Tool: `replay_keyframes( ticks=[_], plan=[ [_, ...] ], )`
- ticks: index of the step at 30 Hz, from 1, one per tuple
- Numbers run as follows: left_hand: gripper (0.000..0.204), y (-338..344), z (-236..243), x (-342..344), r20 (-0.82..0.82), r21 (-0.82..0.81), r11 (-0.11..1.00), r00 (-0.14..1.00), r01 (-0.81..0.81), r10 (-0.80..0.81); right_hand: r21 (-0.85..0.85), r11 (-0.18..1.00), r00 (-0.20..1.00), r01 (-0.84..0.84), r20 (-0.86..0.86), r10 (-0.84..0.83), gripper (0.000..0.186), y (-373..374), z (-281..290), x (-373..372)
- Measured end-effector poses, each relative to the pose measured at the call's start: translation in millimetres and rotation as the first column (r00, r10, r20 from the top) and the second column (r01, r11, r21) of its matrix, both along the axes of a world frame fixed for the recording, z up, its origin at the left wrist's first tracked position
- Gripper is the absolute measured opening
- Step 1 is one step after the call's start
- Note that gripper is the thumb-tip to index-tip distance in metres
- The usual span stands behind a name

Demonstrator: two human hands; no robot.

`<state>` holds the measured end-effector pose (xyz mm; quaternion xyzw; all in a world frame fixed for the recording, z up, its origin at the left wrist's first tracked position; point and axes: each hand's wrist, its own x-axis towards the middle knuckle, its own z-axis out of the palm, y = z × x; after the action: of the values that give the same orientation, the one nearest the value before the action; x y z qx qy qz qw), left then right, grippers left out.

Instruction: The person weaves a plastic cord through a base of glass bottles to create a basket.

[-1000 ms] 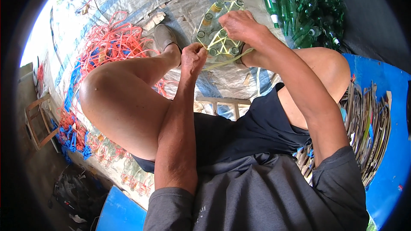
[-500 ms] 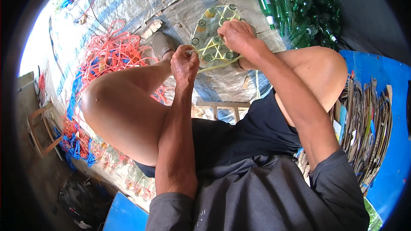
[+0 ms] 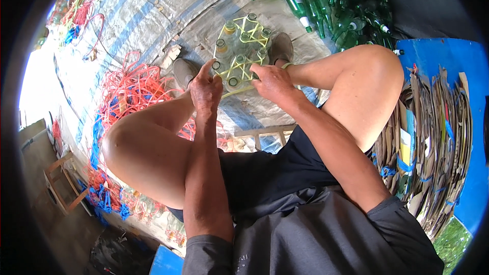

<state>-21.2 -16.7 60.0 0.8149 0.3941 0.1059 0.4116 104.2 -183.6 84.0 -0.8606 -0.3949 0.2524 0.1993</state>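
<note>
A bundle of clear glass bottles (image 3: 229, 40), laced with pale yellow strap (image 3: 244, 63), stands upright between my two shoes. My left hand (image 3: 207, 91) is at the bundle's lower left, index finger raised along the bottles and other fingers bent, apparently on the strap. My right hand (image 3: 270, 84) grips at the lower right of the bundle, fingers curled at the strap beside a bottle neck; its fingertips are partly hidden.
Green bottles (image 3: 321, 5) lie heaped at the upper right on a striped tarp (image 3: 168, 10). Tangled red strap (image 3: 135, 84) lies left, a wooden frame (image 3: 63, 183) farther left. Stacked cardboard (image 3: 423, 147) and a blue board (image 3: 453, 56) are at my right.
My right hand has come down from the bundle's top to its near right corner. My left hand has shifted left with its index finger raised. The whole view has shifted slightly.
</note>
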Motion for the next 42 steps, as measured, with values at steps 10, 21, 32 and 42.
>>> replay_keyframes(
  ticks=[10, 21, 32, 42],
  plan=[
    [0.041, 6.3, -0.6, -4.5, 0.002, 0.036, 0.999, 0.999, 0.034, -0.035, 0.054, 0.994, 0.972, -0.097, 0.221, 0.083, 0.013, -0.4, -15.4, -1.4],
    [0.037, -42.5, 2.0, -5.0, 0.144, 0.015, 1.0, 0.989, -0.025, 0.023, 0.053, 0.965, 0.911, -0.259, 0.344, 0.225, 0.025, -3.4, -15.0, 56.3],
    [0.039, -58.3, 18.1, 6.5, -0.019, 0.136, 0.989, 0.998, 0.065, -0.063, -0.012, 0.984, 0.941, -0.175, 0.292, 0.171, 0.037, 13.9, 16.6, 70.3],
    [0.033, -48.7, 32.7, 13.2, -0.267, 0.249, 0.917, 0.933, 0.31, -0.243, 0.075, 0.951, 0.864, -0.299, 0.445, 0.236, 0.059, 19.7, 8.0, 22.4]
  ],
)
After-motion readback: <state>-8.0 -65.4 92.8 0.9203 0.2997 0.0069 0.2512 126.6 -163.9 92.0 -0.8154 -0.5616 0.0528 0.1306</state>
